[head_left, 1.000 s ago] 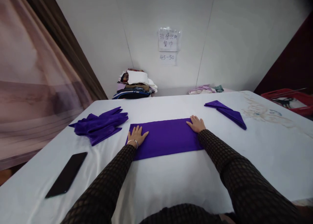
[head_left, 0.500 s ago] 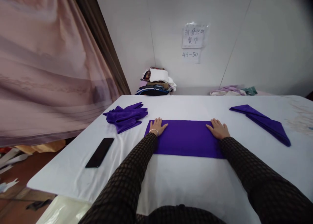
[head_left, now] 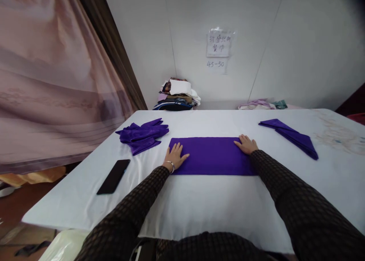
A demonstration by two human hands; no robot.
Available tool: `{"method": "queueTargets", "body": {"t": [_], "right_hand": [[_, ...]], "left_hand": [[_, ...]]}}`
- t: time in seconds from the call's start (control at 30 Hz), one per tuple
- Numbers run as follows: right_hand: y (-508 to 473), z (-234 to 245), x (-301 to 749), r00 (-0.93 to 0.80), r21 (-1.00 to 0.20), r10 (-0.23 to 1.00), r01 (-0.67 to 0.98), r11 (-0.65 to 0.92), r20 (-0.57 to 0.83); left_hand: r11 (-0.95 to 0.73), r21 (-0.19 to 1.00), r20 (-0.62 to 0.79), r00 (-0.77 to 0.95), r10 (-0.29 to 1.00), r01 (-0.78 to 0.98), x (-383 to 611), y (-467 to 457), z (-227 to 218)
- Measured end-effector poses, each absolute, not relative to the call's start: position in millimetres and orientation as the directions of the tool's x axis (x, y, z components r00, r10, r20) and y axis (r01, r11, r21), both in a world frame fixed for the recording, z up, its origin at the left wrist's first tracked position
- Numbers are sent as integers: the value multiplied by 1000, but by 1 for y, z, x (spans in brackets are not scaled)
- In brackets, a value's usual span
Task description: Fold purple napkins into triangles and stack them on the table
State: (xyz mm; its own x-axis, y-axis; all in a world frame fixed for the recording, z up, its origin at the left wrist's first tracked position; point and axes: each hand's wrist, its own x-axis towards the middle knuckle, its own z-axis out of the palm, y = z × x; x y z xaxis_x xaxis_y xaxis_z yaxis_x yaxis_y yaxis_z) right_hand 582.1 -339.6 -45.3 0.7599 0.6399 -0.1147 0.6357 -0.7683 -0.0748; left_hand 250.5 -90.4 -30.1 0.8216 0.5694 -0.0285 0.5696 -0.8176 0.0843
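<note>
A purple cloth [head_left: 212,155], folded into a long rectangle, lies flat on the white table [head_left: 216,204] in front of me. My left hand [head_left: 174,157] rests palm down on its left end, fingers spread and open, with a bracelet at the wrist. My right hand [head_left: 245,144] lies flat and open on the cloth's far right corner. Neither hand grips anything. Both arms wear dark checked sleeves.
A loose heap of purple cloths [head_left: 142,134] lies at the left. A folded purple napkin [head_left: 291,136] sits at the right. A black phone [head_left: 113,176] lies near the left edge. Stacked clothes [head_left: 176,95] stand by the wall, under a paper sign [head_left: 219,43]. A pink curtain [head_left: 51,78] hangs left.
My left hand has slid nearer along the cloth's left end, and my right hand stays at the far right corner. The view has turned left and then steadied.
</note>
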Motion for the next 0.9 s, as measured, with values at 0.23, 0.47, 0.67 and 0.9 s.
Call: {"method": "queueTargets", "body": {"t": [0.23,0.47,0.67,0.9], "right_hand": [[-273,-10,481,619,-230,784,759,-609,-34],[-234,-36,336,280,-434,958,872,-226,62],[-333,-34,406,470,-331,883,832,-444,-4],[-429,-35,464,747,-199,661,639,-743,-69]], "left_hand": [[-821,64,-39,824,565,567,243,-102,-42],[-833,-19,-62,831,553,553,246,-99,-38],[-825,11,-48,824,565,566,248,-99,-37],[-825,-4,-28,825,565,565,248,-91,-39]]}}
